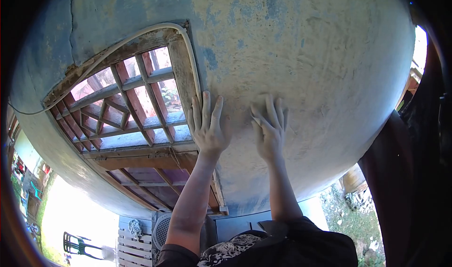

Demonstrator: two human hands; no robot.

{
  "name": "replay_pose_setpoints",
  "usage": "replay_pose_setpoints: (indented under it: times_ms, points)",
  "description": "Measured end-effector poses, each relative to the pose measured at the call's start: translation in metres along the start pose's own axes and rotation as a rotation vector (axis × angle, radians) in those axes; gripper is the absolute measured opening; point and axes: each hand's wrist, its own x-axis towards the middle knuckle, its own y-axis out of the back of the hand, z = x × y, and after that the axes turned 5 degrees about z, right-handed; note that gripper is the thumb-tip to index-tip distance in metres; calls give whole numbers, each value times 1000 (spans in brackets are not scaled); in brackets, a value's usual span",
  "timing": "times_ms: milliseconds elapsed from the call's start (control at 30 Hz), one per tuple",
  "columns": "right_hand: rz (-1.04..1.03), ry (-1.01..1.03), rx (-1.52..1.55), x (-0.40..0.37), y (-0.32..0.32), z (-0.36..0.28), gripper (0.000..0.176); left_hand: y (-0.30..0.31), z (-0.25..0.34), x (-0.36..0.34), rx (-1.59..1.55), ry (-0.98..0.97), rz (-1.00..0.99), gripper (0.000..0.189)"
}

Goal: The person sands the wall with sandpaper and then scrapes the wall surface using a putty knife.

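My left hand lies with its fingers spread against the worn wall, right beside the wooden window frame. Its fingertips are close to the white cable that runs along the frame. To the right, my right hand is at the same wall with its fingers stretched upward and slightly blurred. Nothing shows in either hand, though the palms are hidden. Both hands look dusty. Around them the wall has grey, smeared patches and flaking blue paint.
A wooden lattice fills the window, with a hinged wooden panel below. Lower down are a slatted white bench, a round mesh-fronted object and a dark green chair. A dark cloth hangs at right.
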Motion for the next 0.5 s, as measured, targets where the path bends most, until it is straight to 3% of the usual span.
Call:
replay_pose_setpoints:
  times_ms: [67, 167, 267, 300, 467, 500]
  points:
    - [74, -12, 5, -8, 2, 29, 37, 2, -1, 0, -15, -13, 1, 58]
    - [430, -247, 99, 10, 7, 51, 41, 2, 0, -1, 21, 3, -32, 57]
    - [491, -249, 83, 32, -3, 37, 40, 2, 0, -2, 4, 5, -15, 57]
    - [491, -247, 76, 29, -8, 24, 40, 1, -1, -4, -2, 5, -12, 56]
    - [114, -13, 44, -11, 3, -3, 29, 2, 1, -8, 7, 8, -17, 56]
    - [158, -52, 25, -19, 3, 11, 26, 3, 1, -8, 6, 3, -18, 56]
